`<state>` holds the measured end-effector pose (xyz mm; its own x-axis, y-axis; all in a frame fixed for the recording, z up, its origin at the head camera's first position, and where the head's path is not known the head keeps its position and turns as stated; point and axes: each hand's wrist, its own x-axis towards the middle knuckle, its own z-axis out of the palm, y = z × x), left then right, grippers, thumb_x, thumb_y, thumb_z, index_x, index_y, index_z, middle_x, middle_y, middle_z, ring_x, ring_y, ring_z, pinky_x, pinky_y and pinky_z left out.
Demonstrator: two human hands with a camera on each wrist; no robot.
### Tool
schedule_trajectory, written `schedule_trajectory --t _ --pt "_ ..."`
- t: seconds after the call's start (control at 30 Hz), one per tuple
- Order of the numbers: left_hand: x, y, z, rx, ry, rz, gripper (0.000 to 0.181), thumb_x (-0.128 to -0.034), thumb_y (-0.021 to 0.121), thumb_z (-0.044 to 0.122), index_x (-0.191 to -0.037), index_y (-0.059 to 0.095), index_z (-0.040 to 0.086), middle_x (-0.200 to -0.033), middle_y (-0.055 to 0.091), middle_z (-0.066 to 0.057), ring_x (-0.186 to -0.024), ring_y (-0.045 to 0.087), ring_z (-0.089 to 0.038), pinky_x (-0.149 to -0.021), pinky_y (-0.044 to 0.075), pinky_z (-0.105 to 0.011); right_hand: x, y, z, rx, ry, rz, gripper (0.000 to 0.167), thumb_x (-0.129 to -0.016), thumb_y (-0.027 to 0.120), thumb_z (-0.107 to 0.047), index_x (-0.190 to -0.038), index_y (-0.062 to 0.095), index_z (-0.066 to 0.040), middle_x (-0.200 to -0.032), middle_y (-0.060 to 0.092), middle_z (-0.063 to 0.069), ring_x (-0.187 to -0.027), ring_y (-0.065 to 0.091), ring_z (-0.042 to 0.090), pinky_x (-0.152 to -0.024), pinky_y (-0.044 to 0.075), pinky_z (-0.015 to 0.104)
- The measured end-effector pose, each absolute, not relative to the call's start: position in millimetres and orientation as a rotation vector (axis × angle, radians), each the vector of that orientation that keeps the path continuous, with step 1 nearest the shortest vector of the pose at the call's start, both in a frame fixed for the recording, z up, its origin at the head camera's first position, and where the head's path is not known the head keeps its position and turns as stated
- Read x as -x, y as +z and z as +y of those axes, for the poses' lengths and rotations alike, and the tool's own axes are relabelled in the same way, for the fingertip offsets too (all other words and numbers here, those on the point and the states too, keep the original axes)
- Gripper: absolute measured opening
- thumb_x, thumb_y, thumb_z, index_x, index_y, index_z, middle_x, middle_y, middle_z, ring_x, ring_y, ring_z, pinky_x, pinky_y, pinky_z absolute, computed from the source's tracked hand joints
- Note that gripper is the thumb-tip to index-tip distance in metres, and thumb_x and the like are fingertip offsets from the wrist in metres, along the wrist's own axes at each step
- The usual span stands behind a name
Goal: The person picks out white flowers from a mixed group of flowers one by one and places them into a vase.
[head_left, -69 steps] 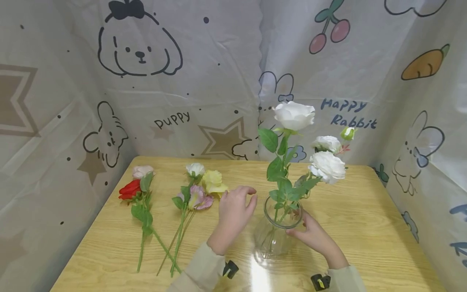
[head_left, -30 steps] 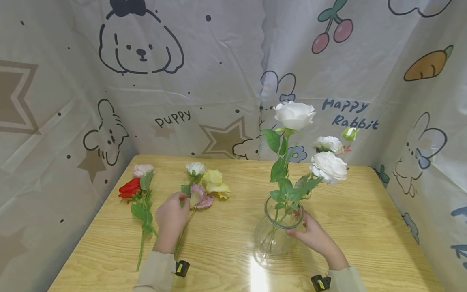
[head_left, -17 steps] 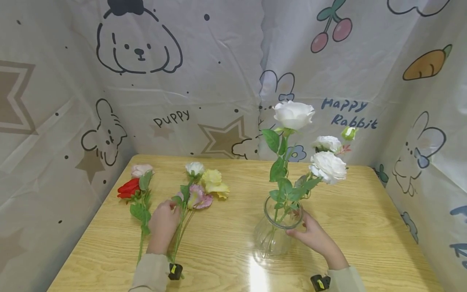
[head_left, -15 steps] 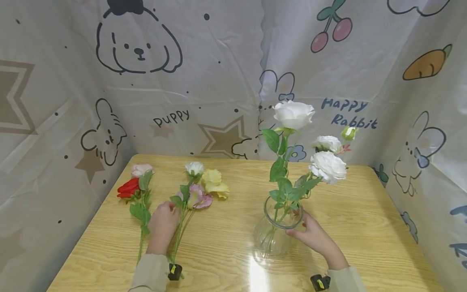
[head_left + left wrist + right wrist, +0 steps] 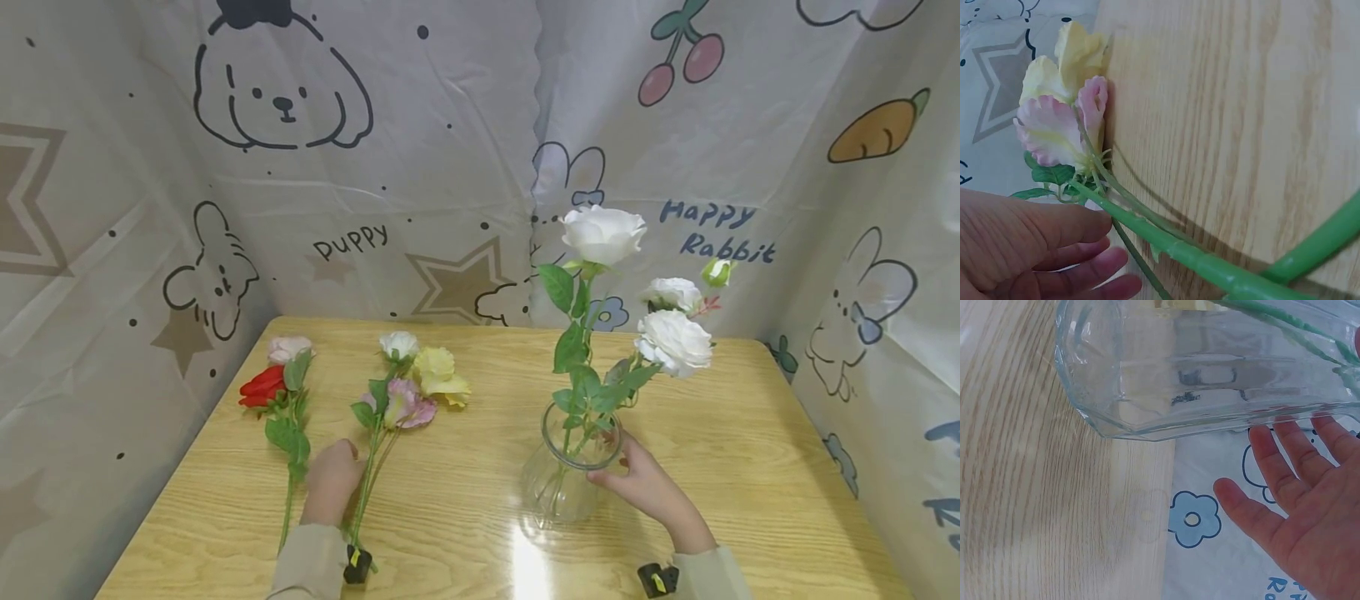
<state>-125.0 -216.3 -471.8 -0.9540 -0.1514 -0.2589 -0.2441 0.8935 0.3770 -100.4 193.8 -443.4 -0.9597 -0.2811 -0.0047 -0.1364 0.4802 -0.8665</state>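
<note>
In the head view my left hand (image 5: 332,477) is low over the table, just left of some flower stems (image 5: 365,487). The left wrist view puts its thumb and loosely bent fingers close beside a green stem (image 5: 1191,253), with no visible grip. These stems bear a white flower (image 5: 399,344), a yellow flower (image 5: 438,372) and a pink-purple flower (image 5: 407,405). My right hand (image 5: 651,482) holds the neck of a clear glass vase (image 5: 1147,375), thumb at the near rim and fingers on the far side. A tall white rose (image 5: 602,235) and a branch of white flowers (image 5: 673,342) stand in it.
A red rose (image 5: 262,387) and a pale pink flower (image 5: 289,349) lie at the table's left. The wooden table (image 5: 465,492) backs onto a printed curtain (image 5: 457,167), which also runs along both sides. Black wrist devices (image 5: 658,580) sit by the sleeves.
My left hand moved from beside the vase leftward to the flowers, then lower along the stems toward me. The right hand stays at the vase, and the flowers lie about where they were.
</note>
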Motion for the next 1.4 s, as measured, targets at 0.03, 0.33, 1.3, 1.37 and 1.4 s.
schedule_trajectory --t 0.03,0.33,1.3,1.37,1.4 --pt "125 -472 -217 0.292 0.608 2.826 0.019 -0.0835 0.055 0.010 -0.091 0.060 -0.006 -0.086 0.061 -0.020 -0.072 0.058 -0.030 -0.058 0.048 -0.042 101 -444 194 0.366 -1.487 2.574 0.074 -0.077 0.067 -0.015 -0.136 0.026 0.004 -0.129 0.040 0.027 -0.118 0.035 0.044 -0.090 0.031 0.061" --pt "123 -476 -217 0.237 0.672 2.755 0.018 -0.0806 0.058 0.011 -0.089 0.063 -0.004 -0.087 0.063 -0.015 -0.070 0.056 -0.025 -0.060 0.047 -0.039 100 -444 193 0.371 -1.498 2.571 0.076 -0.077 0.068 -0.016 -0.137 0.025 0.003 -0.130 0.040 0.026 -0.117 0.037 0.043 -0.089 0.032 0.061" --pt "123 -457 -210 0.197 0.784 2.979 0.012 -0.0840 0.054 -0.001 -0.086 0.060 -0.012 -0.079 0.062 -0.021 -0.070 0.059 -0.032 -0.063 0.049 -0.043 99 -439 192 0.383 -1.522 2.547 0.070 -0.078 0.067 -0.015 -0.135 0.031 0.004 -0.130 0.040 0.025 -0.118 0.037 0.042 -0.089 0.034 0.058" --pt "124 -458 -210 0.204 0.783 2.973 0.012 -0.0837 0.055 -0.001 -0.085 0.060 -0.011 -0.077 0.061 -0.019 -0.068 0.058 -0.030 -0.063 0.049 -0.042 99 -440 192 0.382 -1.523 2.542 0.070 -0.079 0.067 -0.015 -0.135 0.031 0.004 -0.130 0.040 0.025 -0.118 0.037 0.042 -0.089 0.033 0.058" --pt "124 -459 -211 0.208 0.786 2.968 0.012 -0.0836 0.055 -0.001 -0.086 0.060 -0.011 -0.077 0.061 -0.019 -0.068 0.058 -0.029 -0.062 0.049 -0.042 99 -440 193 0.381 -1.523 2.541 0.069 -0.079 0.067 -0.015 -0.135 0.031 0.004 -0.130 0.040 0.025 -0.118 0.037 0.042 -0.089 0.033 0.059"
